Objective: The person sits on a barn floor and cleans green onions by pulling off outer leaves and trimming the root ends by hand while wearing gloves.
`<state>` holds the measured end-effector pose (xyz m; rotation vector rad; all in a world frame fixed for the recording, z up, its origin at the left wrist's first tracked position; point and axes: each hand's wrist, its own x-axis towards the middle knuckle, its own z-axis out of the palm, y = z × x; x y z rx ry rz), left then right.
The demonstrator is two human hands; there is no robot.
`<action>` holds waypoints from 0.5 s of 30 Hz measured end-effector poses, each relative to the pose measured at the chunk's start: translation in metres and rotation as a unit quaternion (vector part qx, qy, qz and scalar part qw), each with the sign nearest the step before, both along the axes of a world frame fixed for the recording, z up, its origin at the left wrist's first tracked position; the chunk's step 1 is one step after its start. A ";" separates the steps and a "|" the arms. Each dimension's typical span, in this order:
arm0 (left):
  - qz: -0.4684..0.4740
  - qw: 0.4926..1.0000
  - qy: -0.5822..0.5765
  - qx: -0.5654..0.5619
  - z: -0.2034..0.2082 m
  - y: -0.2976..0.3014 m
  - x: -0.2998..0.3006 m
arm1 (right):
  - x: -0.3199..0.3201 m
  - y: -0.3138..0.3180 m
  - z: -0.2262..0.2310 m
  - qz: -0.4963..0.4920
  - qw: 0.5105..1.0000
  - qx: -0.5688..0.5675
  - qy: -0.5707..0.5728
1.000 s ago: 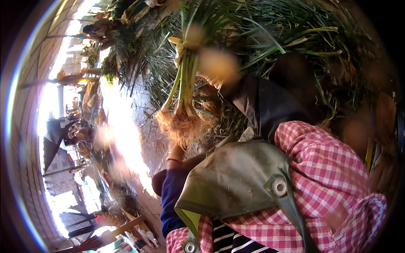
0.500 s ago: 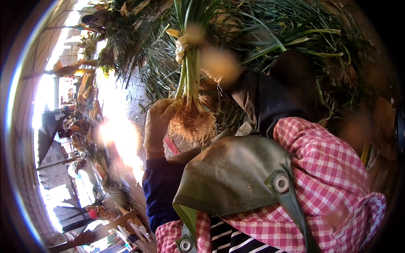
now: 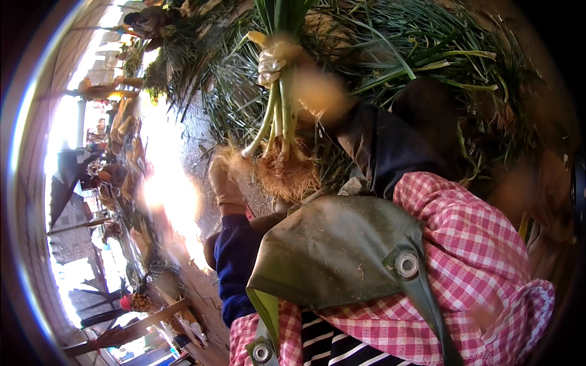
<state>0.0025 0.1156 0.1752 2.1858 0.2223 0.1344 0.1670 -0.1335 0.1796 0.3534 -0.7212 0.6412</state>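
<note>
A bunch of green onions (image 3: 278,116) hangs upright, leaves up, with tangled brown roots (image 3: 287,174) at its lower end. My right hand (image 3: 278,61), in a pale glove, is wrapped around the stalks below the green leaves; a blurred spot covers part of its wrist. Just left of the roots is my left hand (image 3: 224,177), also gloved, closed on a light brown tuft of roots (image 3: 232,160). Its fingertips are blurred. One onion at the bunch's left side shows a bare white end, apart from the root mass.
A large heap of green onions (image 3: 421,55) lies on the ground ahead and to the right. An olive waterproof apron (image 3: 336,250) covers my lap. At far left, sunlit ground (image 3: 168,189) glares beside a wooden beam (image 3: 131,329). Another person (image 3: 146,21) is at the upper left.
My left hand has moved down and left, away from the bunch's base, with a tuft of roots. The leftmost onion now splays outward with a bare end. My right hand keeps its hold.
</note>
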 end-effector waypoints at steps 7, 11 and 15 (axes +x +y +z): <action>-0.003 0.994 0.018 0.109 0.025 -0.023 0.008 | 0.017 -0.008 -0.032 -0.096 0.994 -0.020 -0.052; -0.087 0.989 -0.098 0.069 0.075 -0.049 0.007 | -0.012 0.019 -0.011 -0.157 0.977 -0.138 0.036; -0.148 0.989 0.020 -0.008 0.060 -0.122 0.015 | -0.048 0.014 0.003 -0.223 0.947 -0.229 0.037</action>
